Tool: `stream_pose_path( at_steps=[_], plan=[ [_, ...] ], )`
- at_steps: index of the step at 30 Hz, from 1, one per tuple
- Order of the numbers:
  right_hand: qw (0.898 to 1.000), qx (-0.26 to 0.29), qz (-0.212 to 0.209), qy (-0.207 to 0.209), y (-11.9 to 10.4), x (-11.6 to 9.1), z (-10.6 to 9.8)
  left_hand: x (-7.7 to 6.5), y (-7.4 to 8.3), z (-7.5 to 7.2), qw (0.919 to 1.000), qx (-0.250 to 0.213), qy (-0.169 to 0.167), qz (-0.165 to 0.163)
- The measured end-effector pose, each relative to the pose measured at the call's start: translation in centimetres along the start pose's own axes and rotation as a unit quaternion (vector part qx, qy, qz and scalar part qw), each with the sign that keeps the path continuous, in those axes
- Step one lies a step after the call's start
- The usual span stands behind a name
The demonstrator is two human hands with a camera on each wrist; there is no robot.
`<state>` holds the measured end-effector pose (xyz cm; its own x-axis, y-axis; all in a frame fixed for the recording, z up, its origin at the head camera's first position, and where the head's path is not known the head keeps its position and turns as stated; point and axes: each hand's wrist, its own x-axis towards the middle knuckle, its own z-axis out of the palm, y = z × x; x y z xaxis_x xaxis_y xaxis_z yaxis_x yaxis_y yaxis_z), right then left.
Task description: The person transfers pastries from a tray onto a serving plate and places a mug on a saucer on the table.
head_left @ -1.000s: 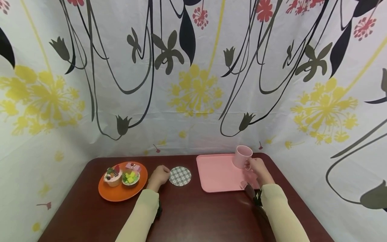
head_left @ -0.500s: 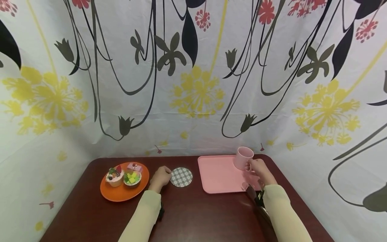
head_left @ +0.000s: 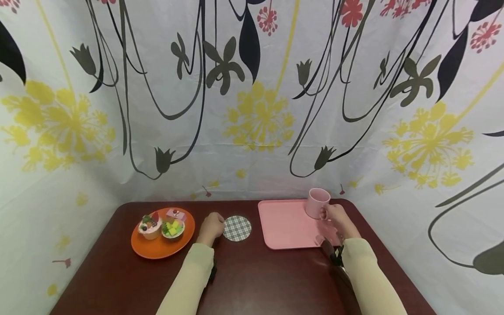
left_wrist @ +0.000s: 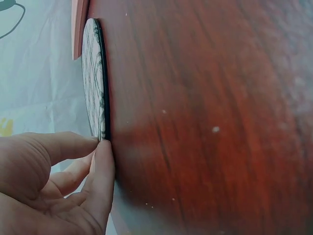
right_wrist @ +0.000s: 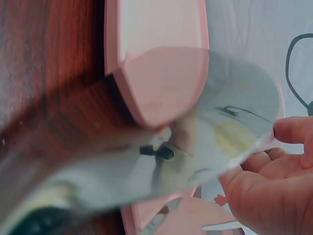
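My left hand (head_left: 210, 228) pinches the left edge of a round coaster (head_left: 238, 228) with a white and dark criss-cross pattern. In the left wrist view the thumb and forefinger meet at the rim of the coaster (left_wrist: 95, 78), which lies close over the dark wood. Over on the right, my right hand (head_left: 339, 218) grips the handle of a pink mug (head_left: 316, 203). The mug stands upright on the back right corner of a pink tray (head_left: 285, 223). In the right wrist view the right hand (right_wrist: 274, 181) is partly cut off and most of the mug is hidden behind a mirror-like strip.
That mirror-like strip (right_wrist: 234, 122) has a rounded end and overlaps the tray's front right edge. An orange plate (head_left: 145, 251) at the left holds a cupcake (head_left: 150, 227), a small bowl (head_left: 172, 229) and a pink piece (head_left: 176, 214). A patterned curtain hangs behind the table.
The head view has shifted slightly. My left wrist has moved a little to the right, still at the coaster. The mug, tray and right hand stay in place relative to each other.
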<state>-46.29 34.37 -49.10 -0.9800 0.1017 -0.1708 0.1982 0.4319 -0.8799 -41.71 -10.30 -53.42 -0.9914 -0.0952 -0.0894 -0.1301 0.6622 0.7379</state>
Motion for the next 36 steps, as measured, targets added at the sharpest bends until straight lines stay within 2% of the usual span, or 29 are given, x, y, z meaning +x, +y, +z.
stream_pose_path(
  at_steps=[10,19,30,36],
  plan=[
    [1.0,0.003,-0.015,0.009,-0.6,0.5,0.8,-0.6,0.0,-0.4,0.9998,-0.016,0.004,0.007],
    [1.0,0.016,-0.001,-0.001,-0.3,0.0,0.8,-1.2,0.2,-0.4,0.9996,-0.021,0.017,0.012],
    [1.0,-0.003,-0.012,0.016,-0.2,-0.3,1.1,-0.6,-0.3,0.6,0.9994,-0.028,0.017,0.006],
    [0.999,-0.001,-0.022,0.024,-0.8,-0.5,1.2,-0.4,-0.5,0.4,0.9994,-0.026,0.018,0.011]
  ],
)
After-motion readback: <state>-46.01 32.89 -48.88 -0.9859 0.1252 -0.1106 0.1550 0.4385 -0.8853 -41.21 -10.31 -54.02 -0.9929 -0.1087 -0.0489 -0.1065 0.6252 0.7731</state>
